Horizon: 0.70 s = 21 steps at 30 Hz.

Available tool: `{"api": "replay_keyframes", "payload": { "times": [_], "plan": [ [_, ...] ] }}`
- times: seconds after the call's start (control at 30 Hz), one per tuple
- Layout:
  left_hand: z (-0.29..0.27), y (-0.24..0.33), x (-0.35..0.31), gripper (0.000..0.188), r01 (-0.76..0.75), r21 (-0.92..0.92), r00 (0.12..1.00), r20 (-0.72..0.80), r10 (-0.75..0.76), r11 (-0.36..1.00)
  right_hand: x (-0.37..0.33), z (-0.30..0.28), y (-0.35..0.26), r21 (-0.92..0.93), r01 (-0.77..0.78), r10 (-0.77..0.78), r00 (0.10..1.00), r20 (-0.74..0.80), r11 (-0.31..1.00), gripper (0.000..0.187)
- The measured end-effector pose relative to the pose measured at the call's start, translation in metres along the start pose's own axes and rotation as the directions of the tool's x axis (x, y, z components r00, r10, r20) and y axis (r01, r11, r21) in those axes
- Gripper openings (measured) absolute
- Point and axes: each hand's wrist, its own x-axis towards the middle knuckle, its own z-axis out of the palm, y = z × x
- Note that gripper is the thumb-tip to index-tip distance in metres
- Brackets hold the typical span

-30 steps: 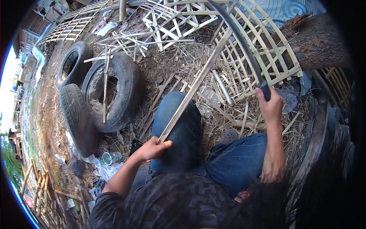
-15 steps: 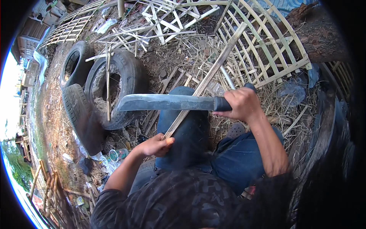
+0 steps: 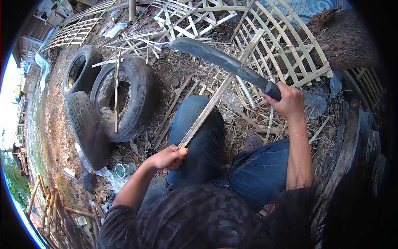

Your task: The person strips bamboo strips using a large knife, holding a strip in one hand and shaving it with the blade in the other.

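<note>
My left hand (image 3: 169,158) grips the near end of a long bamboo strip (image 3: 219,91) that slants up and to the right over my left knee in blue jeans. My right hand (image 3: 287,101) is closed on the handle of a large dark machete (image 3: 224,62). Its blade points up-left and is raised, crossing over the strip's upper half. I cannot tell whether the blade touches the strip.
Three old tyres (image 3: 124,97) lie stacked at the left. Woven bamboo lattice panels (image 3: 286,45) and loose bamboo slats cover the ground ahead. A thick tree trunk (image 3: 344,41) stands at the upper right. Plastic bottles and litter lie near my left side (image 3: 122,170).
My right hand swung the machete down across the strip, blade pointing left, then lifted it back up to the right. My left hand kept hold of the strip.
</note>
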Motion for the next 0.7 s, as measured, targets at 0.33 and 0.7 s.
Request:
{"api": "replay_keyframes", "payload": {
  "times": [0.33,0.7],
  "plan": [
    [0.001,-0.004,0.004,0.049,0.012,0.104,0.997,-0.082,-0.003,0.995,-0.009,0.017,-0.062,0.205,0.314,-0.331,0.942,0.058,0.927,0.055],
    [0.003,0.003,0.001,0.052,0.018,0.120,0.991,-0.135,-0.002,0.993,-0.002,-0.004,0.018,0.199,-0.472,0.468,0.881,0.073,0.859,0.048]
  ]
}}
